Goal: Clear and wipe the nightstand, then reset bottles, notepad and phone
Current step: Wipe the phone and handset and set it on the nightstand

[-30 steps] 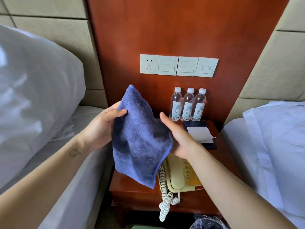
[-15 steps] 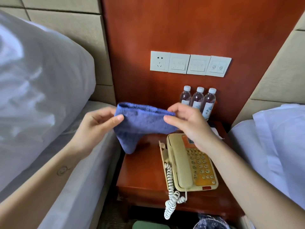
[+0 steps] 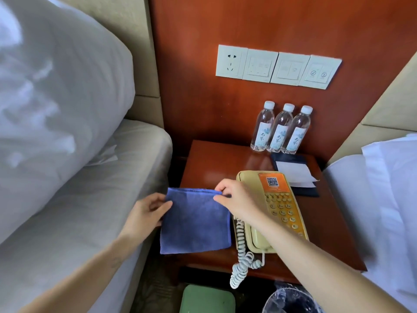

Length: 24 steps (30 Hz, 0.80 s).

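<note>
**Phone** (image 3: 282, 206): cream set with an orange keypad face, flat on the table (image 3: 214, 163). It is our landmark for every entry below. Its coiled cord (image 3: 242, 263) spills over the table's front edge, just below the phone.

**Cloth** (image 3: 196, 224): blue, folded to a neat square, just left of the phone and reaching past the table's left edge. We cannot tell whether it lies on the wood or hangs just above it. We judge the fold is meant to give a flat, firm pad for wiping.

**Left hand** (image 3: 146, 213): grip pinched on the cloth's top corner farther from the phone, thumb on top.

**Right hand** (image 3: 234, 199): grip pinched on the top corner nearer the phone, with the forearm crossing over the handset. The two pinches hold the top edge straight, which we take to keep the fold square.

**Bottles** (image 3: 282, 129): three, capped and upright, touching in a row behind the phone against the wooden wall panel.

**Notepad** (image 3: 293, 175): a dark folder with white sheets, flat, behind and to the right of the phone, between it and the bottles.

**Status**: all three item groups sit on the table and none has been cleared yet. We judge that clearing them comes before any wiping. The bed (image 3: 79, 211) left of the phone looks like the nearest place to park them.
</note>
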Tool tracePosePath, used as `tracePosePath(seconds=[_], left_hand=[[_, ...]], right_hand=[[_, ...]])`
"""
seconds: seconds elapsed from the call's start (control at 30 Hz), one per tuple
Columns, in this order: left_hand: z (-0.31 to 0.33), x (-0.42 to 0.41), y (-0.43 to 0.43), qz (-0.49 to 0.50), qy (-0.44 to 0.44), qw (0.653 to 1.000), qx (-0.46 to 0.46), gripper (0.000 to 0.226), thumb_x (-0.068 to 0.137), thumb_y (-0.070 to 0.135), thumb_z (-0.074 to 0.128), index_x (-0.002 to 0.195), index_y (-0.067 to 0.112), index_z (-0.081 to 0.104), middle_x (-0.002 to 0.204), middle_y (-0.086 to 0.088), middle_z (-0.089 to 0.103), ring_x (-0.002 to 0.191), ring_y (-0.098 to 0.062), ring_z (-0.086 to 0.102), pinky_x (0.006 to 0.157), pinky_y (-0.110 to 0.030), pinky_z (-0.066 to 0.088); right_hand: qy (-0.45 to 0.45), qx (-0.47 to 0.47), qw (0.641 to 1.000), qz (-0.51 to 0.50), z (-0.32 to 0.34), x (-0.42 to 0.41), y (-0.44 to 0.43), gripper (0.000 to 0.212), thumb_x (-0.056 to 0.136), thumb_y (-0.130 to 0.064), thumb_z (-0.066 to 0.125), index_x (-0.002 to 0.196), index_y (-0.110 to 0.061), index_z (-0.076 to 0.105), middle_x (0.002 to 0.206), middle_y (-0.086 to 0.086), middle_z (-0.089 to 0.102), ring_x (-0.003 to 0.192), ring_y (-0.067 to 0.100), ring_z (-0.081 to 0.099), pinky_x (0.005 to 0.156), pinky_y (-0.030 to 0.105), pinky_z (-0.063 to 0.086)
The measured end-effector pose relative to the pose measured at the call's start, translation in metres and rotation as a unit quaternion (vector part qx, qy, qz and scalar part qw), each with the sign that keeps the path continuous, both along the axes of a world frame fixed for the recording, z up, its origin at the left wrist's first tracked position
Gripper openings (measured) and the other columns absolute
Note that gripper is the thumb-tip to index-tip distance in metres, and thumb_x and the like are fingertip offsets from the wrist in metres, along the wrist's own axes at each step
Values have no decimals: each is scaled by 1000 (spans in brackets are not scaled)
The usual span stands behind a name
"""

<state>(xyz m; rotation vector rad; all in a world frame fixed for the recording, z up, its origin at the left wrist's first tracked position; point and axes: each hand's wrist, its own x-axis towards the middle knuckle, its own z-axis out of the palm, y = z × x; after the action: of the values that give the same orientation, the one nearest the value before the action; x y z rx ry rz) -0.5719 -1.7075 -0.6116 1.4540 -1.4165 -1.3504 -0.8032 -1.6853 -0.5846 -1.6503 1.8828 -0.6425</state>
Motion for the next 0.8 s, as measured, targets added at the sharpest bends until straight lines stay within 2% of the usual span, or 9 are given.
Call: tracePosePath(seconds=[0.07,0.13,0.2,0.3,0.4,0.5,0.6,0.7,0.8], left_hand=[[-15,-5,-15,41,-122,987,-95,29,91,2,61,119,7,56,107,-3,67,100,-27,62,82,-25,48],[-28,-9,-15,20,-262,939,-222,48,89,5,58,135,-1,44,135,-19,46,125,-34,46,105,-31,34],[-41,-18,-4,-109,-352,880,-299,55,90,24,49,140,2,44,146,-20,41,136,-36,38,114,-36,25],[-66,-39,9,-244,-483,791,-285,65,95,53,30,141,12,48,147,-15,45,134,-35,44,111,-45,21],[-75,-59,-4,-260,-513,784,-233,78,96,63,7,140,15,49,146,-13,47,132,-34,47,111,-47,23],[-71,-75,-35,-254,-524,773,-250,94,83,72,-15,154,20,18,160,-9,12,147,-31,18,119,-45,8],[-69,-97,-63,-262,-538,768,-229,98,65,68,-23,153,25,-12,161,-4,-15,149,-26,-10,119,-43,-6],[-68,-113,-76,-265,-540,766,-227,100,62,66,-23,153,26,-12,161,-5,-14,149,-27,-12,119,-46,-6],[-66,-113,-69,-280,-536,762,-230,97,64,65,-22,153,27,-11,161,-5,-14,149,-28,-12,119,-47,-6]], right_hand=[[59,-28,998,-8,-12,9,-16,21,90,-19,62,109,-25,56,104,-3,67,93,18,62,82,38,52],[124,-62,990,-1,-21,16,-20,39,92,-19,60,129,-23,48,127,0,58,118,20,52,97,35,45],[129,-128,983,-19,-20,16,-12,42,92,-20,60,132,-23,49,139,-1,51,131,19,44,107,33,37],[71,-225,960,-150,-15,-8,15,35,93,-19,59,128,-22,55,134,-3,54,128,13,45,109,32,38],[49,-228,921,-313,-21,-62,54,31,93,-12,58,124,-12,59,123,8,61,116,25,54,101,41,44],[35,-46,914,-401,-34,-111,87,35,99,-25,49,128,-8,56,126,16,60,116,35,56,99,45,43],[51,114,931,-343,-41,-130,106,49,101,-42,35,119,-6,62,120,16,64,112,32,59,91,37,44],[37,132,941,-308,-37,-137,106,56,102,-47,30,101,-6,68,100,11,71,90,25,65,79,32,47],[-94,164,931,-312,-41,-139,99,60,97,-59,29,92,-16,71,84,1,76,82,17,71,85,41,56]])
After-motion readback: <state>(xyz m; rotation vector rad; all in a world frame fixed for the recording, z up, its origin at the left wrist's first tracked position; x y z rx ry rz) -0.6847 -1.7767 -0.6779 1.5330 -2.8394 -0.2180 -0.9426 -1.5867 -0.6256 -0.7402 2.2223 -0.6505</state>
